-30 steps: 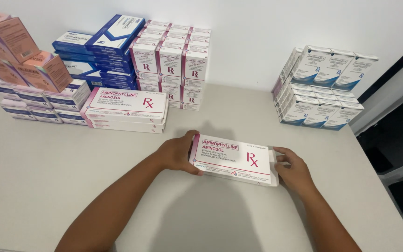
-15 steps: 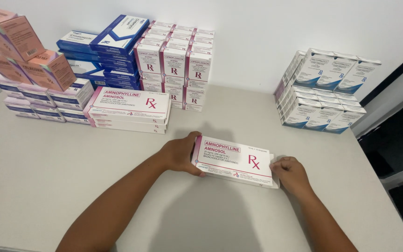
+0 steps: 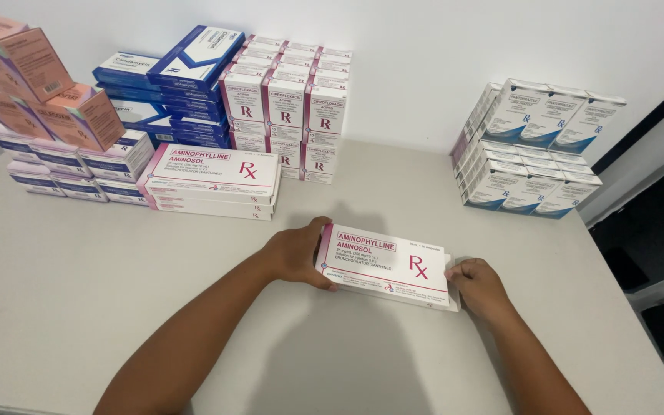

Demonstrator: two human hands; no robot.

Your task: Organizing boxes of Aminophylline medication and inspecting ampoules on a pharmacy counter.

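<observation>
Left hand (image 3: 295, 253): wrapped over the left short end of a flat white-and-pink carton (image 3: 388, 265). Right hand (image 3: 479, 283): closed on the right short end of the same carton. The carton is held low over the pale worktop (image 3: 78, 292), near its middle and toward the front edge, broad face up, its long axis running left to right with the right end slightly nearer the person. Behind it, a stack of matching flat cartons (image 3: 210, 180) is seen, about four high. Further back: upright white-and-pink boxes (image 3: 286, 115), three across; dark blue boxes (image 3: 174, 84); four salmon-pink boxes (image 3: 36, 84), tilted. At right, white-and-blue boxes (image 3: 536, 146) are stacked in two tiers, three across.
</observation>
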